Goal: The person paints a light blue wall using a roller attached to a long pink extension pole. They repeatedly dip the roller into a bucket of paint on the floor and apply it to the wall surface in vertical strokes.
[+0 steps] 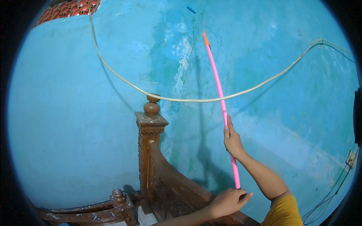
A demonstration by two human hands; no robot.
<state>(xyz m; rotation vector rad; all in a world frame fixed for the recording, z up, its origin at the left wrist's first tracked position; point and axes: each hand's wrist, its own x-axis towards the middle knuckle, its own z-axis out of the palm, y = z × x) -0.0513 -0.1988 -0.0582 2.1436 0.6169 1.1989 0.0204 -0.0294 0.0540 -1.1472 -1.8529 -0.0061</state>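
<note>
Person raises pink pole (220, 90), orange tip (205, 38) near top of blue wall (75, 113). Right hand (232, 140) wrapped round shaft at mid-length; left hand (227, 202) closed on bottom end. Pale cable (181, 100) sags across wall, crossing pole just above right hand. Carved wooden post (151, 128) stands to left. Judgement: keep both grips firm, lower hand steering, upper hand as pivot; steer tip w/o snagging cable.

A home bedroom: carved wooden bed frame (152, 150) against painted blue wall (75, 113)
</note>
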